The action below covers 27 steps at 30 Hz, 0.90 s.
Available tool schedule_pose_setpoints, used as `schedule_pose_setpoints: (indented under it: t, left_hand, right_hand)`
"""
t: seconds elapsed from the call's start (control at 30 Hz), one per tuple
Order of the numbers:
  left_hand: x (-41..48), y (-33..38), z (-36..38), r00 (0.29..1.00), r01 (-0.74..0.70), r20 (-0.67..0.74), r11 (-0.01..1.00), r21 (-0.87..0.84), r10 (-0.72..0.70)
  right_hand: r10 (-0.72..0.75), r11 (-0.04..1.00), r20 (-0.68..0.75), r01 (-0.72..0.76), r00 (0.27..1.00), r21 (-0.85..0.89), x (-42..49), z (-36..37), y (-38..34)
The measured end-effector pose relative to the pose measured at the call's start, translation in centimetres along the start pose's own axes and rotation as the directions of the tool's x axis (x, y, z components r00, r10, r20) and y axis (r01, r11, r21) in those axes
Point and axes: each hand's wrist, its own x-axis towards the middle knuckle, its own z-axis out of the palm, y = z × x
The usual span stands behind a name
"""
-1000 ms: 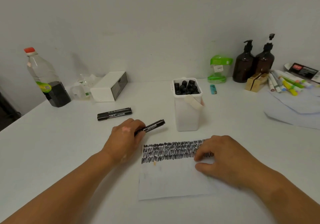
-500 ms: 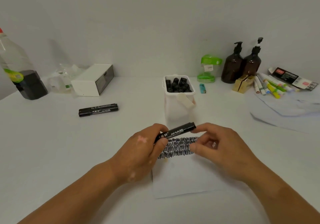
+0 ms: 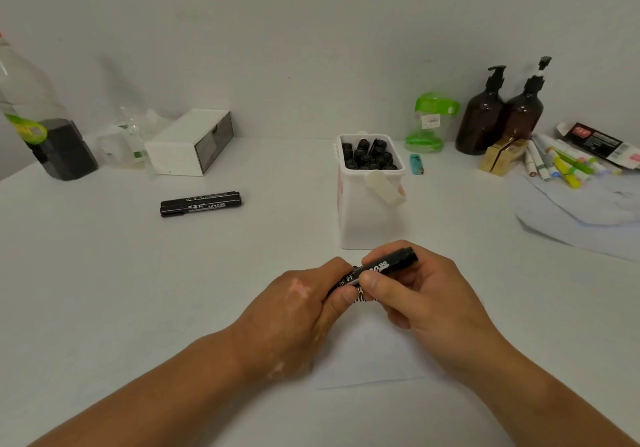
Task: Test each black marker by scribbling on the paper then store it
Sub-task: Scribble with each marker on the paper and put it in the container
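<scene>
Both hands hold one black marker (image 3: pixel 381 266) above the paper (image 3: pixel 367 356). My left hand (image 3: pixel 298 311) grips its lower end. My right hand (image 3: pixel 419 294) pinches its upper part with thumb and fingers; the cap end pokes out past them. The hands hide most of the black scribbles on the paper. Two more black markers (image 3: pixel 201 202) lie side by side on the table to the left. Just behind my hands stands a white bucket (image 3: pixel 367 218) holding several black markers.
A bottle with dark liquid (image 3: pixel 38 128) stands far left, a white box (image 3: pixel 190 142) behind the loose markers. At the back right are a green container (image 3: pixel 431 121), a blue lighter (image 3: pixel 416 164), two brown pump bottles (image 3: pixel 502 114), coloured markers (image 3: pixel 561 162) and loose paper sheets (image 3: pixel 588 211).
My left hand lifted the marker off the table and brought it over the paper. My right hand left the paper and took hold of the marker's upper part.
</scene>
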Motion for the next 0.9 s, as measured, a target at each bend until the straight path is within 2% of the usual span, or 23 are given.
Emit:
schedule_pose_setpoints:
  t: [0.37, 0.5, 0.63, 0.73, 0.8, 0.9]
  left_hand:
    - [-0.2, 0.5, -0.4, 1.000, 0.007, -0.001, 1.000, 0.011, -0.007]
    - [-0.3, 0.6, -0.4, 1.000, 0.014, 0.013, 1.000, -0.010, -0.014]
    - [-0.3, -0.2, -0.6, 0.998, 0.049, 0.038, 0.999, -0.002, -0.049]
    - [-0.5, -1.6, -1.7, 0.996, 0.054, 0.066, 0.993, 0.107, -0.061]
    - [-0.7, -2.5, -2.4, 0.986, 0.069, 0.136, 0.984, 0.165, -0.092]
    - [-0.8, -3.0, -2.4, 0.964, 0.103, 0.220, 0.974, 0.203, -0.148]
  right_hand:
    - [-0.013, 0.998, 0.096, 0.007, 0.995, 0.067, -0.3, 0.1, 0.0]
    - [-0.038, 0.999, 0.133, 0.033, 0.990, 0.043, -0.4, 0.2, 0.1]
    - [-0.042, 0.998, -0.010, 0.042, 0.999, 0.038, 0.0, 0.1, 0.4]
    - [0.038, 0.980, -0.154, -0.006, 0.987, 0.201, 0.5, -0.8, 0.4]
    - [0.070, 0.967, -0.159, -0.028, 0.985, 0.252, 0.6, -1.4, 0.4]
    - [0.085, 0.965, -0.073, -0.064, 0.994, 0.255, 0.4, -1.4, 0.5]
